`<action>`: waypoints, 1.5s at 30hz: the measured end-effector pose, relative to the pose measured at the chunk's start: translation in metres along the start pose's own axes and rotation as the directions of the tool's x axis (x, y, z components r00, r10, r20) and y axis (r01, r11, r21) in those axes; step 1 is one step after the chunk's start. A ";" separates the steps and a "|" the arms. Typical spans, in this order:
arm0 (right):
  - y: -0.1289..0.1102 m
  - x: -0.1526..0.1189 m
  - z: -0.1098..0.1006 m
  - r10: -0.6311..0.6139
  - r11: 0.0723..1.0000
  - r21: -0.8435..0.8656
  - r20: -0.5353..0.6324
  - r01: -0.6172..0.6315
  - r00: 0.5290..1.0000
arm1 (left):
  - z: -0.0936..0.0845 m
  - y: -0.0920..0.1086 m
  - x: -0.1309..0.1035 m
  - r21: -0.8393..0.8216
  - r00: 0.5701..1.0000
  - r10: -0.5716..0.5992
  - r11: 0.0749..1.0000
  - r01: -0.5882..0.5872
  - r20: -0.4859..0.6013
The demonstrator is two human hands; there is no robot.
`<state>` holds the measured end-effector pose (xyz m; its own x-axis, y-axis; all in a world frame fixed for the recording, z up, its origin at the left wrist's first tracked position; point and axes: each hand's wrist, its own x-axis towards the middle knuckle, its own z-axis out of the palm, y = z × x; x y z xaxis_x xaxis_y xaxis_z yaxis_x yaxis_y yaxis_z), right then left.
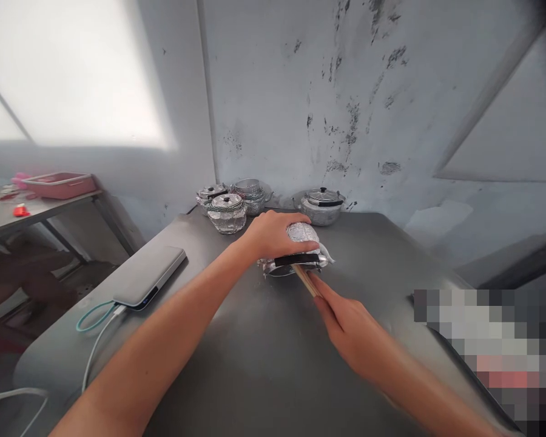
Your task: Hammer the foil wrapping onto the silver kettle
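Note:
A small foil-wrapped pot is tipped on its side over the middle of the table, its mouth towards me and downward. My left hand is closed around its body from the left. Across the mouth runs the pot's black grip on a wire handle. My right hand grips a pale wooden stick, perhaps a pair of chopsticks, whose far end goes into the mouth. What is inside the pot is hidden.
Several foil-covered pots stand at the table's back left; a lidded metal pot is at the back right. A power bank with cables lies on the left. Beyond, a side table carries a pink basket. A blurred-out patch covers the right edge.

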<state>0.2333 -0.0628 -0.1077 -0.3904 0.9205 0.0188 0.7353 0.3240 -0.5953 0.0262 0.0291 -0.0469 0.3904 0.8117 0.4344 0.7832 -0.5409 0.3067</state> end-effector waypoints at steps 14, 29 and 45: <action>0.000 0.000 0.002 0.055 0.998 -0.041 0.013 -0.055 0.998 | -0.002 -0.005 -0.001 -0.046 1.000 -0.013 0.999 0.013 0.001; 0.001 0.001 0.002 0.068 0.997 -0.046 0.054 -0.066 0.996 | -0.019 -0.003 -0.002 -0.011 0.986 -0.118 0.993 0.121 0.116; -0.005 -0.003 -0.035 0.213 0.960 0.131 0.234 -0.248 0.949 | -0.005 -0.001 0.000 0.101 1.000 -0.007 0.995 0.004 0.027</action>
<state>0.2497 -0.0594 -0.0767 -0.3431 0.8911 -0.2972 0.7299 0.0537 -0.6815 0.0233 0.0286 -0.0430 0.3979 0.8209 0.4095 0.8297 -0.5125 0.2213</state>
